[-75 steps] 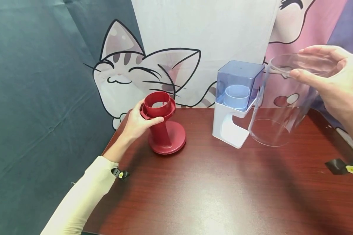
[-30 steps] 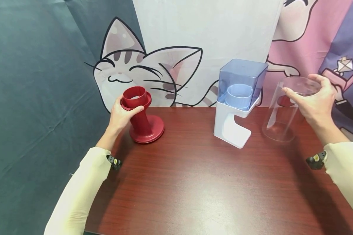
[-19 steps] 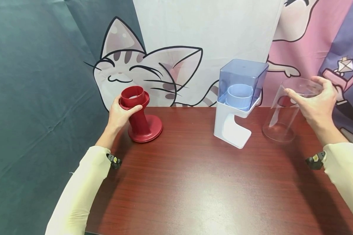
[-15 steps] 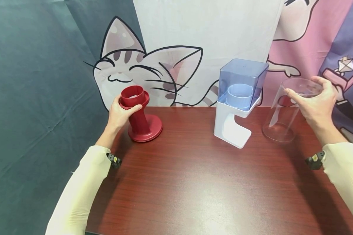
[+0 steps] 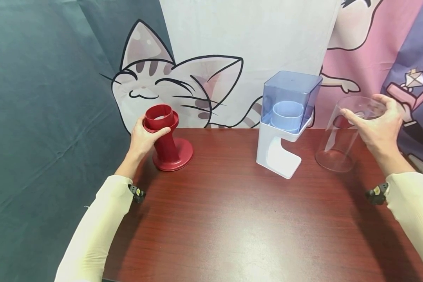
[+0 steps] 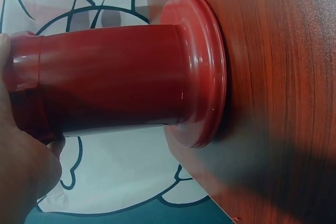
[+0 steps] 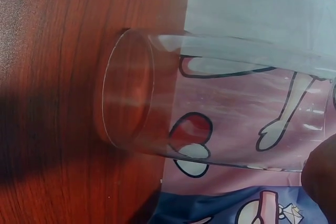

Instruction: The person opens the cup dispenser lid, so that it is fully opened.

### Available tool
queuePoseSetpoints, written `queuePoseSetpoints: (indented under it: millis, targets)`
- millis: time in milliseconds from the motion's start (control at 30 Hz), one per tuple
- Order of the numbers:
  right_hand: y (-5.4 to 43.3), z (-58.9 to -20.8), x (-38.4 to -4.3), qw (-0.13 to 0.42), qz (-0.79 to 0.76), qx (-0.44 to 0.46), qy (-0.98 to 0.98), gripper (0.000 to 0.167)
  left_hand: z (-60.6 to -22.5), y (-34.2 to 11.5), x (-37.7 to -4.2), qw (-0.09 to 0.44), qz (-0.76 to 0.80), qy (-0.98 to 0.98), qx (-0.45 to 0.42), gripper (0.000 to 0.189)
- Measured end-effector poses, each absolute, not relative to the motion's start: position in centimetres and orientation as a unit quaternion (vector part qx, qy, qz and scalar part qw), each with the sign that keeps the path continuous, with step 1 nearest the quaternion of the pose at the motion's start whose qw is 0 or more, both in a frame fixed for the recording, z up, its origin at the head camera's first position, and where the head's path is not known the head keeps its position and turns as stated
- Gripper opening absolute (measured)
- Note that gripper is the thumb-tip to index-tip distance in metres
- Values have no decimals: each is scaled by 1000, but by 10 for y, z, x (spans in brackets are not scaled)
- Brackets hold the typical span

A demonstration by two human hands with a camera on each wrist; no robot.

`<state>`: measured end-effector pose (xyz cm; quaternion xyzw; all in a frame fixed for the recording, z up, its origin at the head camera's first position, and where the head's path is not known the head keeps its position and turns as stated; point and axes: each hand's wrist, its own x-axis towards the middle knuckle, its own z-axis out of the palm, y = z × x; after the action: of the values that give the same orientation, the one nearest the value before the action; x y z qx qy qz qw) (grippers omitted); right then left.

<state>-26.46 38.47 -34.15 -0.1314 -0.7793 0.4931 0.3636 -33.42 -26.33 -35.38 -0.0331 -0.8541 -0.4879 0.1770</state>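
Note:
My left hand (image 5: 143,137) grips the collar at the top of a red plastic stand (image 5: 167,149), thumb on the near side and fingers behind it. The stand has a round flared base on the table at the back left; its smooth column (image 6: 110,77) fills the left wrist view. On the far right, my right hand (image 5: 382,127) holds a clear, open-topped cylinder (image 5: 333,150) by its upper rim between thumb and fingers. In the right wrist view the cylinder (image 7: 236,108) has its lower rim right at the tabletop.
Between the two hands, near the back edge, stands a white dispenser (image 5: 266,147) with a translucent blue box (image 5: 289,88) on top. The dark red wooden table (image 5: 232,211) reflects light at the front. Curtains with cartoon cats (image 5: 144,88) hang behind.
Over the earlier frames my left hand moved the red stand leftward and back, while my right hand carried the clear cylinder away, farther back. In the last half second both hands stay almost still.

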Motion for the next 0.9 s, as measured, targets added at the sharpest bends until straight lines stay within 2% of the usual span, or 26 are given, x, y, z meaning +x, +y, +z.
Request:
queuePoseSetpoints:
  millis: [633, 900]
  targets:
    - [388, -350, -259, 340, 490, -126, -792, 84, -361, -275, -333, 167, -501, -849, -24, 96]
    - [391, -345, -258, 320, 493, -125, -800, 98, -358, -275, -333, 142, -521, -840, -40, 99]
